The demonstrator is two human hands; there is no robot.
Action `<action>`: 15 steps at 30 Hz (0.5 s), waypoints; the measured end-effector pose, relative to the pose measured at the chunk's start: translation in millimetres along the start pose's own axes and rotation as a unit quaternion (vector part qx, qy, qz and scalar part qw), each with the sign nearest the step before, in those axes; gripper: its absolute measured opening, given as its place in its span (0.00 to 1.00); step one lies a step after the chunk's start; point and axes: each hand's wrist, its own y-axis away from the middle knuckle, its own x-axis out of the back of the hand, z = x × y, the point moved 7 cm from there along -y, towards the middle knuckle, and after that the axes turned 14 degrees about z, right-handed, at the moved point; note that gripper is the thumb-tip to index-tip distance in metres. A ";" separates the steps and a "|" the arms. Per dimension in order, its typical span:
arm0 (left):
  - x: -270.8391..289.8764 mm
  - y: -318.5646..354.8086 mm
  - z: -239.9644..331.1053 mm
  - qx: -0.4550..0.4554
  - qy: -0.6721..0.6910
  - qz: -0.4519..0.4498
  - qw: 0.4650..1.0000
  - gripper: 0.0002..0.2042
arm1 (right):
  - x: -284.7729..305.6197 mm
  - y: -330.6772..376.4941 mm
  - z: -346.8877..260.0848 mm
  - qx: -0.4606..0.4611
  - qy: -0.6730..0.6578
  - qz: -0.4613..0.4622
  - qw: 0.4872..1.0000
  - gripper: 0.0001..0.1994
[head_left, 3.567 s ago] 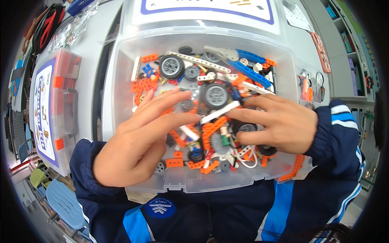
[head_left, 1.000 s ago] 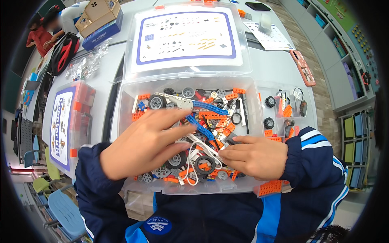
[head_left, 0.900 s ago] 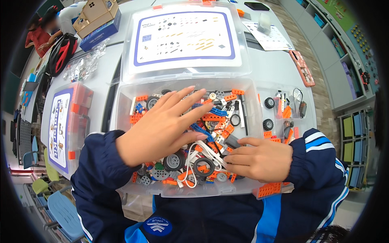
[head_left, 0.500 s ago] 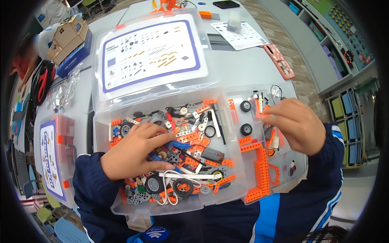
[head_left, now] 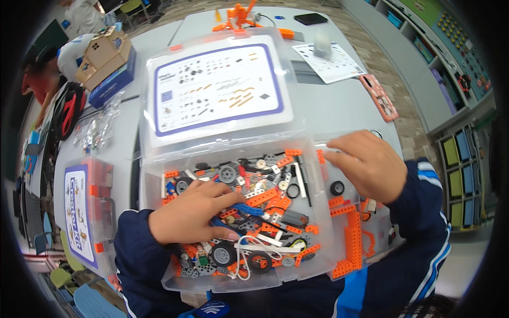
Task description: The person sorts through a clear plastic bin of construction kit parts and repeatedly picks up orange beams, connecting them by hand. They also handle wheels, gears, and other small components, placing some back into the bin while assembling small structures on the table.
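My left hand (head_left: 191, 214) lies over a clear plastic box (head_left: 323, 233) full of mixed building parts, its fingers apart and resting on the pieces. A bent blue beam (head_left: 246, 209) sticks out beside its index finger. Close to the thumb are a grey-hubbed wheel (head_left: 223, 254), a white cord (head_left: 239, 259) and a small figure (head_left: 202, 255). My right hand (head_left: 368, 164) hovers over a second clear tray at the box's right, fingers pointing left and parted, with no piece visible in them. Below it are a small black wheel (head_left: 337, 188) and an orange studded frame (head_left: 352, 238).
The box's raised lid (head_left: 217, 87) carries a printed parts sheet. A closed parts box (head_left: 90, 212) stands at left, near a bag of small pieces (head_left: 95, 130) and a wooden house model (head_left: 103, 55). A pink patterned case (head_left: 378, 97) and paper (head_left: 328, 62) lie at the far right.
My right hand has moved left from over the tray's far parts toward the box's edge, and its fingers have spread. The left hand stays on the parts. The whole view has shifted.
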 end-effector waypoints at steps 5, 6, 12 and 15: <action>-1.3 3.3 -1.8 -0.008 0.009 0.009 1.000 0.34 | 58.2 11.1 -56.8 0.013 0.005 0.044 0.999 0.17; -0.9 3.5 -1.6 -0.011 0.006 0.016 1.000 0.34 | 71.4 20.0 -58.9 -0.002 0.004 0.054 0.999 0.16; 3.2 0.5 1.9 -0.013 0.004 0.019 1.000 0.34 | 125.4 169.6 32.7 -0.330 0.154 0.238 0.900 0.09; 4.8 -1.9 4.0 0.016 0.008 0.002 1.000 0.35 | 105.3 283.1 100.5 -0.496 0.042 0.354 0.792 0.10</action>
